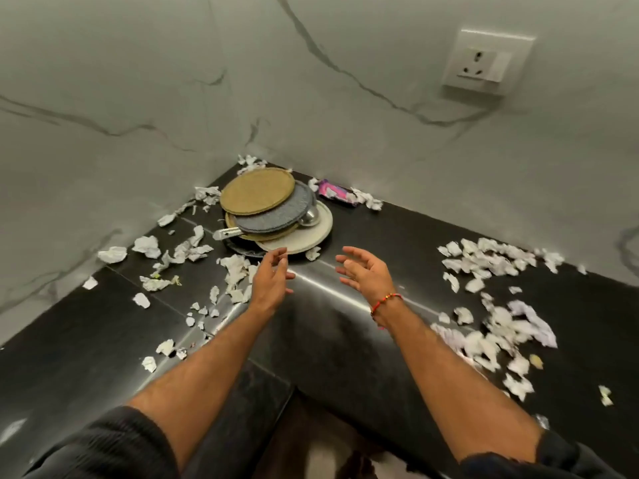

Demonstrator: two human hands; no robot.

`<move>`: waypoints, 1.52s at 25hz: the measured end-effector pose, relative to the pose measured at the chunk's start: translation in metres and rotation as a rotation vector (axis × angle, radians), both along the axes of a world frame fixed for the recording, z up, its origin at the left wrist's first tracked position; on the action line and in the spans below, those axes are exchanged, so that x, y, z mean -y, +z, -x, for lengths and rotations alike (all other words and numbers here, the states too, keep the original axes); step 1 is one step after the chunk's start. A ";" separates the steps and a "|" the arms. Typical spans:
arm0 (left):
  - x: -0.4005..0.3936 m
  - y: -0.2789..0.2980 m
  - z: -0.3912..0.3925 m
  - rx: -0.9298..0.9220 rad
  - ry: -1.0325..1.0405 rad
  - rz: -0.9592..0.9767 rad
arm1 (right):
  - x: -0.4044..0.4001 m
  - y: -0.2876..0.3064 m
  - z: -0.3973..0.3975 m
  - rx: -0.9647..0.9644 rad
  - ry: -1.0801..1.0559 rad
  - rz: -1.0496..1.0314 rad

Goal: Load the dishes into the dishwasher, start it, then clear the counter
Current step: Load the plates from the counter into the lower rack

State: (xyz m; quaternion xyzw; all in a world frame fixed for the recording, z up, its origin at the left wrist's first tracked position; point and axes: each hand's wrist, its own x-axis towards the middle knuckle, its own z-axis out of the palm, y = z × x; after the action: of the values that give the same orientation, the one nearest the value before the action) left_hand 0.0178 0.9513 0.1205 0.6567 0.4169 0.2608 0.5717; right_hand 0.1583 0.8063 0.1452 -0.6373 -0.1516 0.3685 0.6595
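both hands are over the black counter [397, 236], palms turned to each other, with a bare strip of counter between them. the left hand [273, 278] has its fingers loosely bent and spread, and it holds nothing. the right hand [363, 271] is the same, fingers relaxed and apart, nothing in it; a red thread bracelet [385, 300] is on its wrist.

the stack of dishes [276, 216] lies just beyond the fingertips of both hands, in the corner where the 2 marble walls meet. the left fingertips are very near the front rim of the cream plate [311, 233], but i cannot tell if they touch it. in the stack, a tan round plate [257, 191] lies on top, a grey round plate [280, 216] under it, and the cream plate lower, toward the right hand's side. a shiny steel bowl [309, 216] sits on the cream plate, and a metal handle [226, 233] sticks out to the left of the left hand (it belongs to something under the plates, mostly hidden).

torn paper scraps [484, 261] lie on the counter outside both hands, many to the right of the right hand and many to the left of the left hand. a pink wrapper [333, 191] lies behind the stack by the wall. a white wall socket [484, 62] is high above the right hand.
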 end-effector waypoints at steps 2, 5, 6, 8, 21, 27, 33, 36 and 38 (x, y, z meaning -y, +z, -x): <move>-0.032 0.002 -0.003 0.012 0.088 0.018 | -0.034 0.003 -0.013 0.000 0.056 0.022; -0.087 0.006 -0.007 -0.010 0.235 -0.040 | -0.088 0.009 -0.031 0.015 0.064 0.056; -0.108 0.008 -0.009 -0.026 0.281 -0.065 | -0.105 0.012 -0.036 0.024 0.069 0.056; -0.152 0.014 -0.018 -0.055 0.343 -0.040 | -0.138 0.014 -0.044 0.021 0.084 0.044; -0.282 -0.012 -0.082 -0.456 0.384 0.191 | -0.166 -0.002 -0.061 0.034 0.030 0.142; -0.251 0.031 -0.077 -0.035 0.536 0.107 | -0.137 0.001 -0.052 0.045 -0.005 0.115; -0.156 0.074 -0.077 0.129 0.269 0.074 | -0.069 0.018 -0.042 0.044 -0.151 0.023; -0.063 0.092 -0.091 0.065 -0.027 0.094 | 0.005 0.033 -0.047 0.013 -0.334 -0.035; 0.014 0.095 -0.102 0.008 -0.276 0.074 | 0.083 0.043 -0.046 0.110 -0.507 0.004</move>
State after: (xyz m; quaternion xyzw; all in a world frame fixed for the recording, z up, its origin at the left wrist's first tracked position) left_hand 0.1199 0.9375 0.2154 0.6851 0.3299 0.1668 0.6276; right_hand 0.2042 0.7237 0.1879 -0.6755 -0.0219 0.1563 0.7203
